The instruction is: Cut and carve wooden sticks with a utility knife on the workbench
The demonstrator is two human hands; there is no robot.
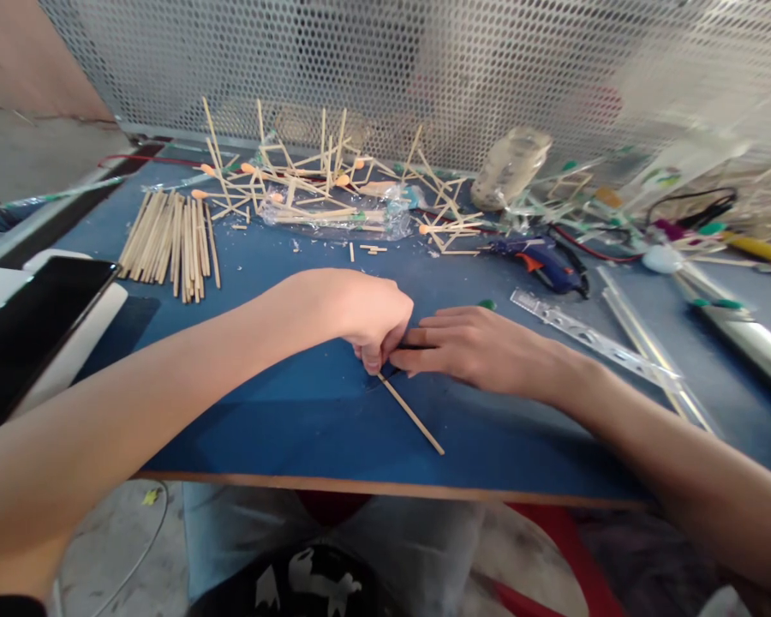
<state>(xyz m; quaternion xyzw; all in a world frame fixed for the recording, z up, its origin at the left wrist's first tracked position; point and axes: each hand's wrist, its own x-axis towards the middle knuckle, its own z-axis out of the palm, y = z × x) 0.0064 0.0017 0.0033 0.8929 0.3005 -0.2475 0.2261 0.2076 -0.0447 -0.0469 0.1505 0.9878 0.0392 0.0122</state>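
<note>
A thin wooden stick [415, 416] lies slantwise on the blue tabletop, its near end pointing toward the front edge. My left hand [376, 321] is closed on the stick's far end, fingers bent down in a pinch. Against it from the right, my right hand [469, 347] lies low and palm down, its fingers together over a dark, narrow tool [391, 372]. Only a small dark part of that tool shows at the stick; its kind is hidden. Just behind the right hand is a small green piece [487, 304].
Bundled sticks [170, 244] and a phone [35, 330] lie at left. Stick frames [289, 176] with orange tips stand along the perforated metal screen [360, 60]. At right are a glue gun [540, 261], a clear ruler [591, 337], a jar [512, 167] and a box cutter [749, 343].
</note>
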